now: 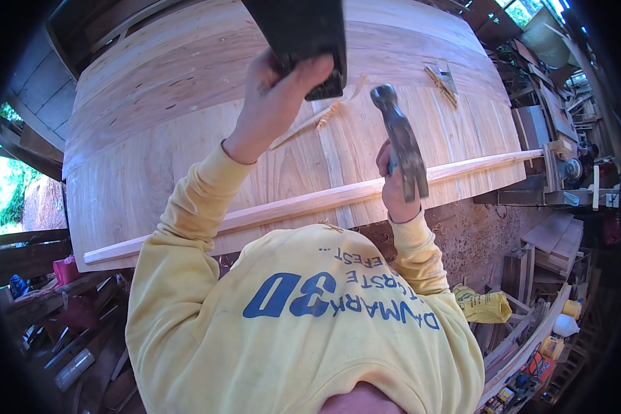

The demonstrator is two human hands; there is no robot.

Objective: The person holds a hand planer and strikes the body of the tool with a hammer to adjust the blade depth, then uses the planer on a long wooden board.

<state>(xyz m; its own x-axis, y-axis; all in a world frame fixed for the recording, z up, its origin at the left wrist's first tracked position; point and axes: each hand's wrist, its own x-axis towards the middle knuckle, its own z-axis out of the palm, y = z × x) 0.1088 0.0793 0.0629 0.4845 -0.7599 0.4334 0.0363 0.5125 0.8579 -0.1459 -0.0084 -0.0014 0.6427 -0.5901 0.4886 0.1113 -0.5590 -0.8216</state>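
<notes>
L hand (272, 103) is closed on a dark block (303, 41), pressing it vs the big curved plank hull (186, 117). R hand (393, 183) is fisted round a steel hammer (401, 141), head up, just above the long pale strip (310, 201) running across the hull's lower edge. Wood slivers (324, 117) lie just below the block. Yellow bag (483, 307) sits low right, w/ cluttered timber near it.

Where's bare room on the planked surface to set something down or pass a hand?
Bare planking left of the left hand, above the long batten; also right of the hammer toward the far end. Crowded around the dark block, wood slivers and right hand.
</notes>
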